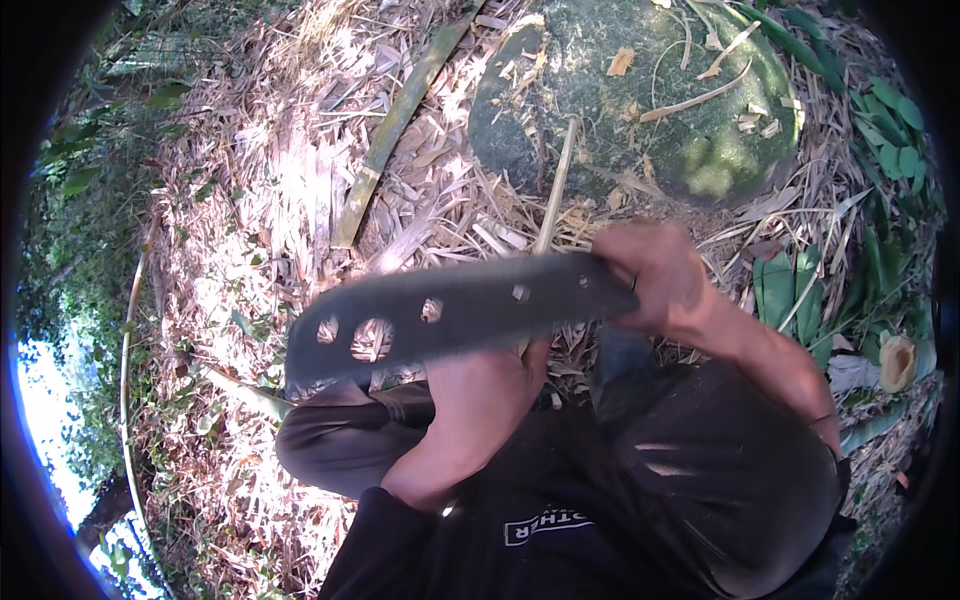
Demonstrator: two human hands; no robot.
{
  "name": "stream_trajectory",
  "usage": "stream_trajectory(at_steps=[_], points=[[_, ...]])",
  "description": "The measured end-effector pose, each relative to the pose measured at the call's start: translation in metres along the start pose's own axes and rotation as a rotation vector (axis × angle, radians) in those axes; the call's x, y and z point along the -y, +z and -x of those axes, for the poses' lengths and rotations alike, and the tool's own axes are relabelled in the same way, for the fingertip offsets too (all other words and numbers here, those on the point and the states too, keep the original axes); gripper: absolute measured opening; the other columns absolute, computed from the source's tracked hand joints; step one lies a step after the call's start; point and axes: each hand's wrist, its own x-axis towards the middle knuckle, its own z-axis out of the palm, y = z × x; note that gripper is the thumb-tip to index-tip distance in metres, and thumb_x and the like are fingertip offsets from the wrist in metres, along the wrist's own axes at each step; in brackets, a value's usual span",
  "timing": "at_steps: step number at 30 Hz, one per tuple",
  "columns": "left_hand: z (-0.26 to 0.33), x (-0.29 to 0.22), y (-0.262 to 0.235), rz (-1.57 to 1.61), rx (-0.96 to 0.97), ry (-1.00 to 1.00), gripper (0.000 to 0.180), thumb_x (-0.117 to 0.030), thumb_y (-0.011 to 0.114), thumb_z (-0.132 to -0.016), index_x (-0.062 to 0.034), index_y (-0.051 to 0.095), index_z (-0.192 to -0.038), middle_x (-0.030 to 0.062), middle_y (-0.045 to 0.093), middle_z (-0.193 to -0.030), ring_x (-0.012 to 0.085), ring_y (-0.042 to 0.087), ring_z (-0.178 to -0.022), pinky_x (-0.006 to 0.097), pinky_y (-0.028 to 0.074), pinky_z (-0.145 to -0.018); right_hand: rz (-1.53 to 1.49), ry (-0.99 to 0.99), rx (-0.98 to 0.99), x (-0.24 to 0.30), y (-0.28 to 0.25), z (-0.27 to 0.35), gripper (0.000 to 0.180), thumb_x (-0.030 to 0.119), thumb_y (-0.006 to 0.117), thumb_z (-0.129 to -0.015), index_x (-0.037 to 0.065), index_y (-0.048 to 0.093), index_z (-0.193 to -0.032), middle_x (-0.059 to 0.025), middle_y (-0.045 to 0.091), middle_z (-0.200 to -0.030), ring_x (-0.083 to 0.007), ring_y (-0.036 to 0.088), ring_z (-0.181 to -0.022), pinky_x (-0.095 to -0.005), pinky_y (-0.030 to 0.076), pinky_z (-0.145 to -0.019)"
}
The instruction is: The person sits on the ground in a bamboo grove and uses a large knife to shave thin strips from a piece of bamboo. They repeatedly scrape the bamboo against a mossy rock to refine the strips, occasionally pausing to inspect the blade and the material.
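Note:
My right hand (660,275) is closed round the handle end of a broad dark machete (470,305). Its wide blade has several holes and reaches left across the view, slightly blurred. Under the blade is my left hand (485,385), its fingers partly covered. A narrow pale bamboo strip (558,185) runs from the stone down behind the blade, in line with my left thumb, and the hand appears closed on it. The strip's upper end lies over the near edge of a large mossy stone (650,100).
Wood shavings (290,180) cover the ground. A flat greenish bamboo slat (400,130) lies left of the stone. Green leaves (790,290) and a hollow pale piece (897,362) are at right. A long thin bent pole (130,350) stretches along the left side, near bushes.

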Motion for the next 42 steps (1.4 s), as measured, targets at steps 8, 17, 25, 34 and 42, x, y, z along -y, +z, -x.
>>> stream_trajectory(at_steps=[8,17,25,34,42], points=[[0.005,0.002,0.006,-0.063,-0.070,0.126,0.028,-0.018,0.072,-0.093,-0.0040,0.058,-0.072,0.0161,0.058,-0.058,0.0372,0.057,-0.045,0.045,0.044,-0.046,0.012,-0.101,0.027,0.000,-0.001,0.010,0.017,0.020,0.071,-0.081,0.006,0.066,-0.089,-0.0127,0.063,-0.063,-0.0253,0.065,-0.055,-0.0428,0.050,-0.054],[0.005,-0.006,0.005,0.096,0.054,-0.092,0.031,-0.018,0.073,-0.092,-0.0053,0.055,-0.069,0.0122,0.054,-0.051,0.0316,0.058,-0.044,0.042,0.044,-0.044,0.074,0.157,-0.011,-0.022,-0.001,0.008,0.019,0.021,0.073,-0.079,0.004,0.065,-0.085,-0.0127,0.064,-0.063,-0.0266,0.064,-0.053,-0.0413,0.054,-0.057],[0.001,0.003,-0.002,0.123,0.103,-0.220,0.032,-0.018,0.072,-0.094,-0.0027,0.058,-0.069,0.0167,0.051,-0.049,0.0361,0.056,-0.044,0.043,0.043,-0.045,0.043,0.439,0.014,-0.034,-0.001,0.000,0.014,0.013,0.068,-0.081,0.000,0.063,-0.082,-0.0130,0.060,-0.061,-0.0225,0.058,-0.049,-0.0415,0.046,-0.051],[-0.002,0.006,-0.003,0.121,0.081,-0.194,0.033,-0.021,0.072,-0.094,-0.0062,0.057,-0.068,0.0161,0.052,-0.048,0.0377,0.056,-0.043,0.046,0.043,-0.042,0.169,0.513,0.008,-0.047,-0.001,-0.016,0.026,0.025,0.070,-0.084,0.003,0.068,-0.096,-0.0146,0.071,-0.075,-0.0310,0.070,-0.066,-0.0433,0.057,-0.067],[0.001,0.012,-0.003,0.115,0.131,-0.232,0.033,-0.020,0.071,-0.094,-0.0057,0.057,-0.068,0.0161,0.053,-0.050,0.0372,0.057,-0.045,0.045,0.043,-0.045,0.212,0.620,0.089,-0.066,-0.010,-0.027,0.027,0.030,0.068,-0.087,0.005,0.072,-0.098,-0.0161,0.070,-0.068,-0.0295,0.072,-0.062,-0.0445,0.061,-0.071]])
